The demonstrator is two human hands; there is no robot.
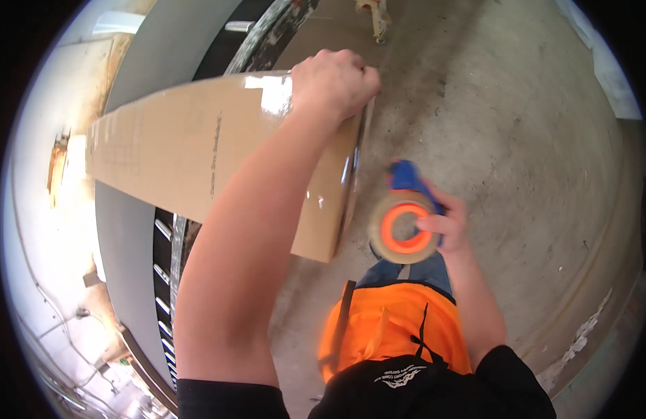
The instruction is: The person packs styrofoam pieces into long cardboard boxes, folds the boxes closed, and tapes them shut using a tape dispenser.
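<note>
A long brown cardboard box [162, 133] lies on its side to my left, with shiny clear tape [273, 94] on its top and near end. My left hand [335, 84] is closed over the far corner of the box's end, its fingers curled round the edge and partly hidden. In my right hand [449, 220] I hold a blue tape dispenser [405, 176] with a large roll of tape on an orange core. The dispenser hangs over the floor, apart from the box, and is slightly blurred.
Beneath the box runs a grey conveyor belt [124, 241] with a row of metal rollers [162, 272] along its side. Concrete floor [518, 167] spreads to the right. A tan bracket-like part [375, 19] stands at the top. An orange apron [396, 321] covers my waist.
</note>
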